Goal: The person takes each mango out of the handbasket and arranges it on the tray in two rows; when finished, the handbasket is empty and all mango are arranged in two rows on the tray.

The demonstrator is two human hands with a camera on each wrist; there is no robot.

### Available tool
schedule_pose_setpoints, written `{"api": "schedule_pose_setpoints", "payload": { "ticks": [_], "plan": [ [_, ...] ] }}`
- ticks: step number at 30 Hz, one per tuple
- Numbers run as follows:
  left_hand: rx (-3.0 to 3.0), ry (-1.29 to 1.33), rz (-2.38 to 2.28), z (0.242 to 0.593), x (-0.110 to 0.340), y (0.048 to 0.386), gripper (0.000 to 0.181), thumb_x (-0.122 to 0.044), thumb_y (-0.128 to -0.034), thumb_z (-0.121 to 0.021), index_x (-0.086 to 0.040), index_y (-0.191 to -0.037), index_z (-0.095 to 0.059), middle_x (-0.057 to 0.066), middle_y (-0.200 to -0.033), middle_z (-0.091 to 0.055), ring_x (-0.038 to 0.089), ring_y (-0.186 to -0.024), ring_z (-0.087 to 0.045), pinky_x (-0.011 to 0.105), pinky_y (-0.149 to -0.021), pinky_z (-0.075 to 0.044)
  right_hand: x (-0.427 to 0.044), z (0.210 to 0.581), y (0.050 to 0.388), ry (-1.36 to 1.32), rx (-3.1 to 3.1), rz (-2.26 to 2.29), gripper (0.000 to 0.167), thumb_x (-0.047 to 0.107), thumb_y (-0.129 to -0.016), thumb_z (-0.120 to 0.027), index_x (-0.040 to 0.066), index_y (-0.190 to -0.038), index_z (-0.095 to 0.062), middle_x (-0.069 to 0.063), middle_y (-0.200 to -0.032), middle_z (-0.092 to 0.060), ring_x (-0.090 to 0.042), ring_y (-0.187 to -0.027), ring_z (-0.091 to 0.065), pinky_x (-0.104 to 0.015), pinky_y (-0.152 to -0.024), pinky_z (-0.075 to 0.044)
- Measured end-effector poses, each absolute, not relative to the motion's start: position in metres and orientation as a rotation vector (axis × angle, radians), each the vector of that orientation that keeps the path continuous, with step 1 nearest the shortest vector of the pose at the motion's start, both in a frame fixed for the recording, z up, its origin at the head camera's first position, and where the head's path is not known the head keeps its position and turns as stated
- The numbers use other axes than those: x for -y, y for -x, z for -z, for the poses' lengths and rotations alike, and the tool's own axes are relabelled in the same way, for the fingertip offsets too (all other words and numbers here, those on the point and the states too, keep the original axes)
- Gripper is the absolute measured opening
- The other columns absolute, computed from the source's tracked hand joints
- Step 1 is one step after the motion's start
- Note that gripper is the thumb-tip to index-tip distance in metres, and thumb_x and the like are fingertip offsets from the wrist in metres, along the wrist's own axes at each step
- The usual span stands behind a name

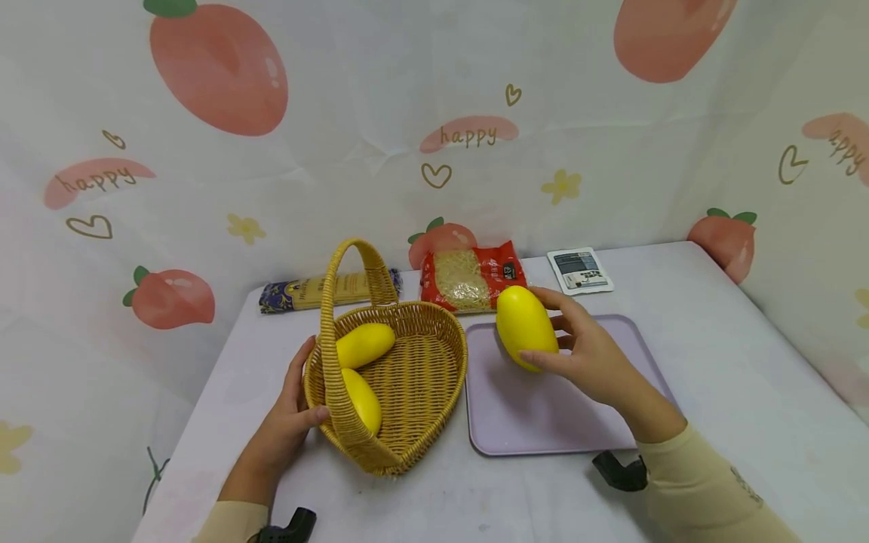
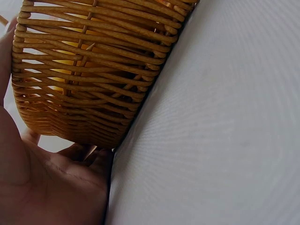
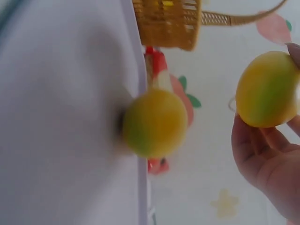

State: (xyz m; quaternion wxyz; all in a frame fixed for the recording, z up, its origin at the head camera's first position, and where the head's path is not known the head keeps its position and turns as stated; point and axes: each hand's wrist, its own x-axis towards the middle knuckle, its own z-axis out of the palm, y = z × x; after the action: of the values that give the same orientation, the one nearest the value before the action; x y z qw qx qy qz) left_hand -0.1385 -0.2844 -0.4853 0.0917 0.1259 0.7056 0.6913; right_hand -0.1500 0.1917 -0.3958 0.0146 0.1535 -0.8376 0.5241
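Note:
My right hand [image 1: 587,358] holds a yellow mango [image 1: 521,323] above the lilac tray [image 1: 570,430], thumb on the near side and fingers on the far side. In the right wrist view this held mango [image 3: 267,89] shows a green tinge. A second mango [image 3: 154,123] sits on the tray there; in the head view the held one hides most or all of it. My left hand [image 1: 285,422] grips the left side of a heart-shaped wicker basket [image 1: 441,422], thumb near the rim. Inside, at the left, lie two mangoes, one farther back [image 1: 366,345] and one nearer [image 1: 363,403].
Behind the basket lies a blue-and-tan long packet [image 1: 308,294]. A red bag of noodles [image 1: 468,279] is behind the tray, with a small white sachet [image 1: 580,271] to its right. The basket's tall handle [image 1: 328,324] arches up. A printed cloth wall closes the back.

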Motion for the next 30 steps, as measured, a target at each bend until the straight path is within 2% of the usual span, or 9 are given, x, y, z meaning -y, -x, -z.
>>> {"api": "schedule_pose_setpoints", "payload": {
  "ticks": [4,7,11,21,24,28,30],
  "plan": [
    [-2.099,-0.387,-2.055,0.486,0.284,0.138,0.109,-0.017,-0.0983,-0.077,-0.036,-0.176,-0.002,0.014,-0.176,-0.024,0.024,-0.144,-0.052,0.029,-0.114,-0.042,-0.206,0.391,0.154,-0.418,2.624,-1.562,0.089,0.021,-0.095,-0.088,0.014,-0.169,-0.037,-0.016,-0.158,-0.047,-0.038,-0.12,-0.062,-0.053,-0.099,-0.056],
    [-2.106,-0.383,-2.05,0.486,0.284,0.138,0.109,-0.015,-0.0983,-0.076,-0.037,-0.176,-0.002,0.013,-0.176,-0.023,0.025,-0.144,-0.052,0.03,-0.114,-0.042,-0.218,0.392,0.158,-0.366,2.634,-1.51,0.091,0.021,-0.096,-0.087,0.015,-0.17,-0.035,-0.018,-0.159,-0.046,-0.039,-0.121,-0.061,-0.041,-0.095,-0.058],
    [-2.105,-0.366,-2.044,0.485,0.283,0.138,0.111,-0.015,-0.0979,-0.077,-0.035,-0.176,-0.002,0.014,-0.175,-0.024,0.026,-0.142,-0.054,0.031,-0.113,-0.045,-0.234,0.396,0.163,-0.287,2.629,-1.512,0.092,0.022,-0.097,-0.086,0.013,-0.171,-0.032,-0.019,-0.157,-0.045,-0.039,-0.121,-0.06,-0.022,-0.086,-0.055],
    [-2.097,-0.401,-2.046,0.485,0.284,0.138,0.11,-0.014,-0.0984,-0.076,-0.035,-0.176,0.0,0.018,-0.175,-0.022,0.025,-0.139,-0.057,0.033,-0.111,-0.048,-0.257,0.402,0.171,-0.178,2.642,-1.467,0.093,0.024,-0.099,-0.084,0.009,-0.172,-0.029,-0.024,-0.161,-0.04,-0.046,-0.125,-0.056,-0.019,-0.081,-0.051],
    [-2.088,-0.421,-2.051,0.485,0.285,0.139,0.111,-0.014,-0.0989,-0.076,-0.032,-0.176,0.001,0.019,-0.175,-0.022,0.025,-0.139,-0.057,0.034,-0.11,-0.048,-0.259,0.404,0.173,-0.169,2.654,-1.414,0.092,0.024,-0.099,-0.085,0.007,-0.171,-0.03,-0.026,-0.161,-0.041,-0.047,-0.124,-0.056,-0.026,-0.085,-0.053],
    [-2.08,-0.42,-2.057,0.486,0.286,0.14,0.11,-0.015,-0.0988,-0.077,-0.035,-0.176,-0.001,0.02,-0.173,-0.025,0.026,-0.136,-0.06,0.034,-0.109,-0.05,-0.26,0.407,0.175,-0.164,2.675,-1.366,0.093,0.024,-0.098,-0.086,0.003,-0.17,-0.031,-0.028,-0.16,-0.041,-0.048,-0.123,-0.055,-0.049,-0.093,-0.055],
    [-2.081,-0.417,-2.056,0.486,0.285,0.139,0.109,-0.016,-0.0989,-0.077,-0.037,-0.175,-0.003,0.02,-0.172,-0.026,0.026,-0.135,-0.06,0.034,-0.109,-0.05,-0.261,0.41,0.177,-0.164,2.695,-1.346,0.093,0.025,-0.098,-0.086,0.002,-0.169,-0.03,-0.029,-0.16,-0.041,-0.048,-0.123,-0.055,-0.057,-0.094,-0.054]
  ]
}}
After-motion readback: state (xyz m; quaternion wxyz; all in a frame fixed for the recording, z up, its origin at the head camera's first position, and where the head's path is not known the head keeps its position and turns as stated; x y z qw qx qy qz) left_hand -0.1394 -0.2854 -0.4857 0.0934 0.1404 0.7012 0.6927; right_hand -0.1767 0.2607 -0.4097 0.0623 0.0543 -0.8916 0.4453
